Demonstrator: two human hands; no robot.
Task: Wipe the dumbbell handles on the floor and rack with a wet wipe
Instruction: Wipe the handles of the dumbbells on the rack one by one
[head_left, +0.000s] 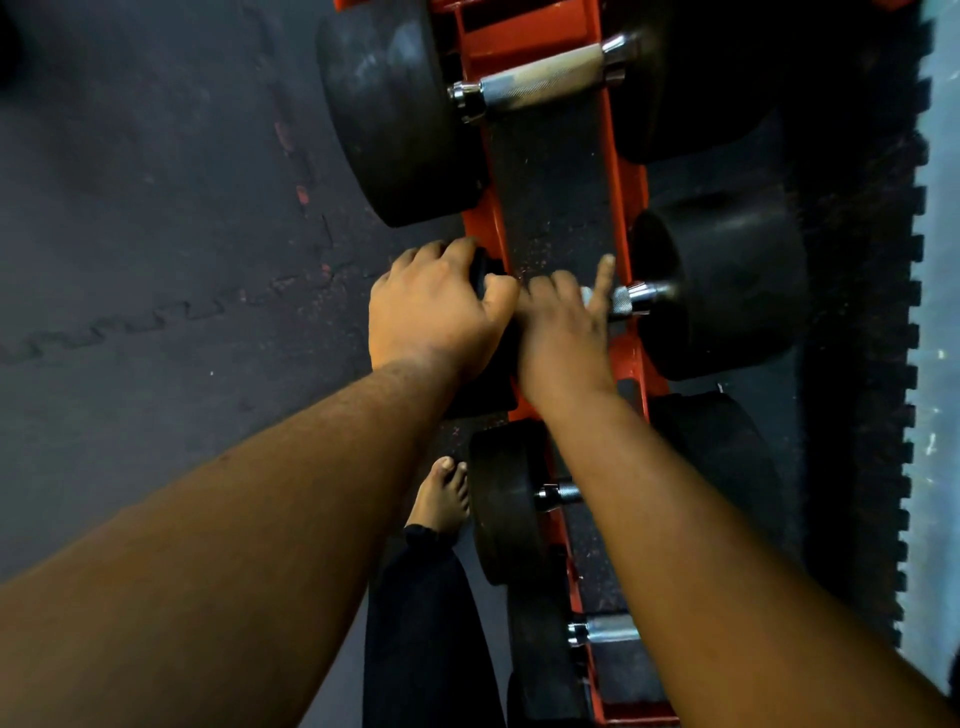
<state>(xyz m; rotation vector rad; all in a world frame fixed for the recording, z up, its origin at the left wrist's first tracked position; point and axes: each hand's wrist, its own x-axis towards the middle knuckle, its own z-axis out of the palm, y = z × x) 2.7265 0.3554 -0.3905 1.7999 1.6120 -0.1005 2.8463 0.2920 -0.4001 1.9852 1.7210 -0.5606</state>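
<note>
An orange rack (480, 223) holds several black dumbbells, seen from above. My right hand (563, 325) is curled round the handle of the middle dumbbell (727, 291), index finger pointing away; only the chrome collar (631, 299) of that handle shows. My left hand (431, 312) grips the black left head of the same dumbbell, fingers hooked over its far edge. A wet wipe is not plainly visible; a pale sliver under my right fingers could be wipe or metal. Farther along, a larger dumbbell shows a bare knurled handle (540, 75).
Nearer me on the rack lie two smaller dumbbells, one with a short handle (558, 493) and one with a handle (608, 629) partly under my right forearm. My bare foot (441, 499) stands beside the rack on dark interlocking rubber floor mats (156, 234). A pale strip (940, 260) borders the mats at right.
</note>
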